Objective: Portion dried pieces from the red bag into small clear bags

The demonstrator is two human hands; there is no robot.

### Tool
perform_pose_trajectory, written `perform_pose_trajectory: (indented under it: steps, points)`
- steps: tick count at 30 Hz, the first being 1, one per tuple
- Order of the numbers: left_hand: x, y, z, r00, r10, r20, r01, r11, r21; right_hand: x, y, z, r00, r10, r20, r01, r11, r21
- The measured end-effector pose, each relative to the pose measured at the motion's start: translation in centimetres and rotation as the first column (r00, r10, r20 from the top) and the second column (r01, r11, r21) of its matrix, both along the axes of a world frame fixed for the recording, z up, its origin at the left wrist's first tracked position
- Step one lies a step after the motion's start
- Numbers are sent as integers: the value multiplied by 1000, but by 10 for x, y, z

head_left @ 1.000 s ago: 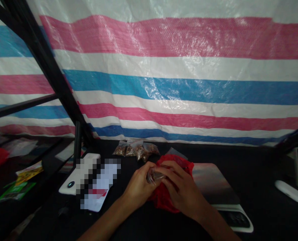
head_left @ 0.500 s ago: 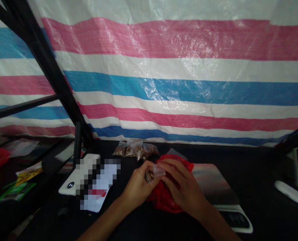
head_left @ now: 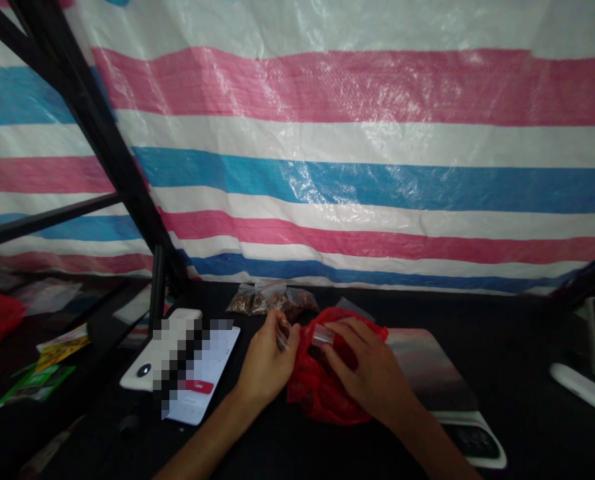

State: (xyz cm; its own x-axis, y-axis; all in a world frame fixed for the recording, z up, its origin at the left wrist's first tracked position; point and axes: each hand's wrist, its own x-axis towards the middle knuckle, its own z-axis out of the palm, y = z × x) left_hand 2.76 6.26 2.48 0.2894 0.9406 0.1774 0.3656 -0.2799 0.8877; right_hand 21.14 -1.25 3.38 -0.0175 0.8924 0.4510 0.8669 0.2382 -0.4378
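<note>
My left hand point(head_left: 267, 357) is closed round a small clear zip bag point(head_left: 283, 335), whose open mouth faces up between thumb and fingers. My right hand point(head_left: 365, 367) pinches a small clear plastic piece point(head_left: 322, 335) over the open red plastic bag point(head_left: 322, 400); its exact kind is hard to make out. What lies inside the red bag is mostly hidden, though something dark shows beneath the clear piece. Beyond my hands, several small zip bags point(head_left: 240, 301) filled with brown bits lie side by side on the black table point(head_left: 257, 453).
A white device point(head_left: 137, 378) and a phone with a lit screen point(head_left: 192, 408) lie left. A flat panel with a cloudy picture point(head_left: 432, 367) lies right, a white oblong case point(head_left: 580, 385) farther right. A black frame post point(head_left: 92, 133) and striped sheet point(head_left: 352, 187) stand behind.
My hands have moved apart: the left shifted left with the zip bag, while the right brought the clear plastic piece away from its mouth, over the red bag. The view tilted slightly.
</note>
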Motion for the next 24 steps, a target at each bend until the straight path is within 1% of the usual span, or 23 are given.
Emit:
perform_pose_trajectory:
  steps: [2,4,8,10,12,14,19,24]
  points:
    - [0,1,-1,1000,14,-2,-14,998,-56,1,3,-4,999,9,53,-5,998,-62]
    - [0,0,-3,1000,-16,0,16,994,-107,2,4,-5,995,27,101,-16,994,-112]
    - [2,-3,-10,986,-154,69,163,974,-154,1,3,-4,986,30,164,5,978,-209]
    - [3,-3,-13,977,-201,75,211,964,-162,1,2,-5,983,21,181,23,971,-238]
    - [3,-2,-16,974,-222,52,228,956,-187,1,3,-6,983,15,182,30,969,-244]
    - [4,0,-20,973,-223,65,232,950,-211,2,3,-9,985,4,175,38,971,-237]
    - [5,7,-24,953,-175,249,235,942,-240,3,5,-10,988,-29,152,59,979,-194]
    - [6,8,-22,919,-160,359,270,921,-280,4,3,-7,988,10,156,22,979,-203]
